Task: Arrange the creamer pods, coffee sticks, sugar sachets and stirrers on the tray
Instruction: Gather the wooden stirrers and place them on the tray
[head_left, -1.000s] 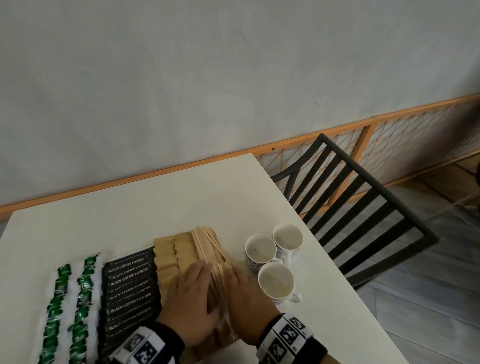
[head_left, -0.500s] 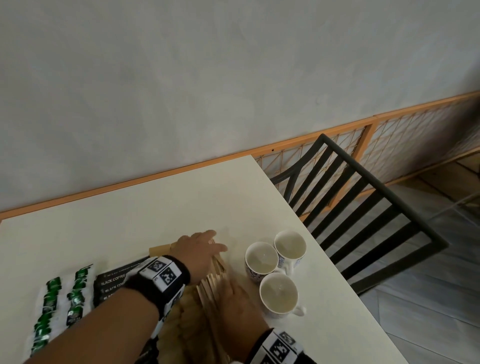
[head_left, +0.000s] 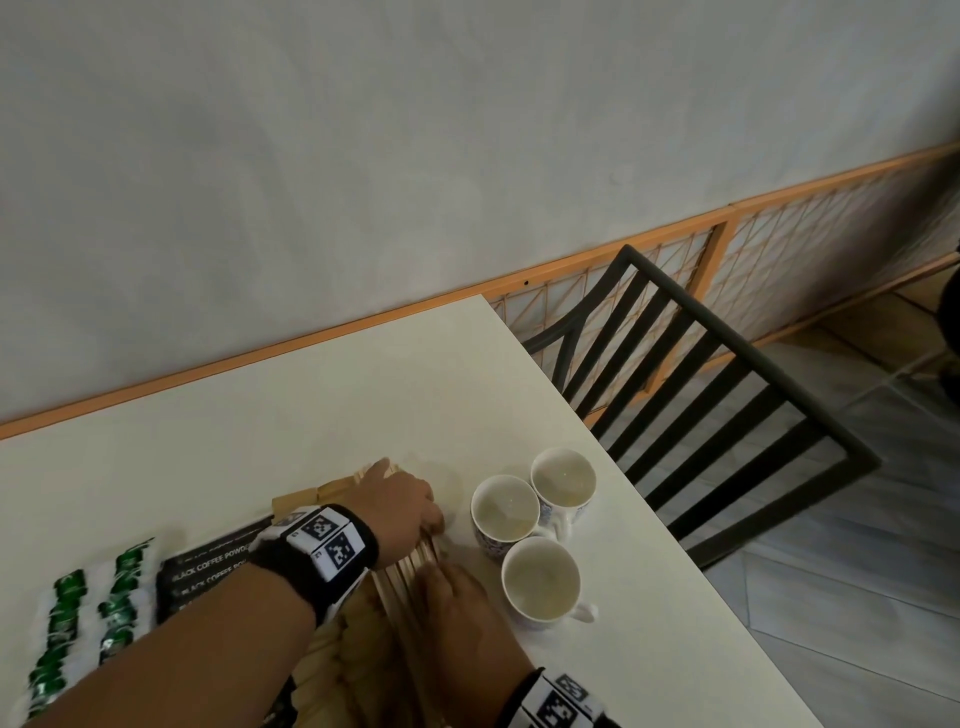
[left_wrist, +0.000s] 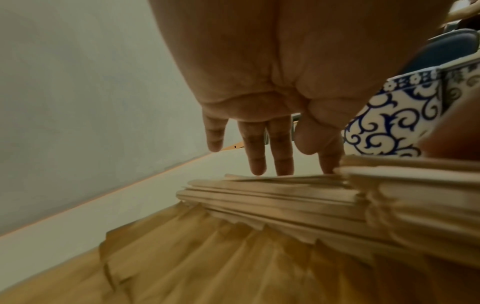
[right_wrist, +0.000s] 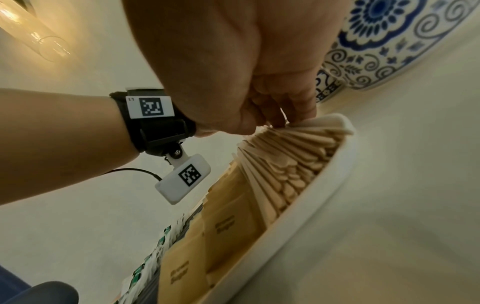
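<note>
Left hand (head_left: 397, 506), fingers straight and spread, touches the far end of the wooden stirrers (head_left: 410, 564) stacked along the right edge of the white tray (right_wrist: 306, 207); right hand (head_left: 462, 605) rests on the same stack nearer, its fingers curled onto the stick ends. Left of the stirrers lie brown sugar sachets (right_wrist: 223, 224), black coffee sticks (head_left: 208, 569) and green-white creamer pods (head_left: 83, 613), too overlapped to count. Three cups (head_left: 540, 577) stand just right of the tray on the surface (head_left: 291, 415).

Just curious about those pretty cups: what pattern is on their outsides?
The cups carry blue scrolls and flowers on white, clearest in the left wrist view.
</note>
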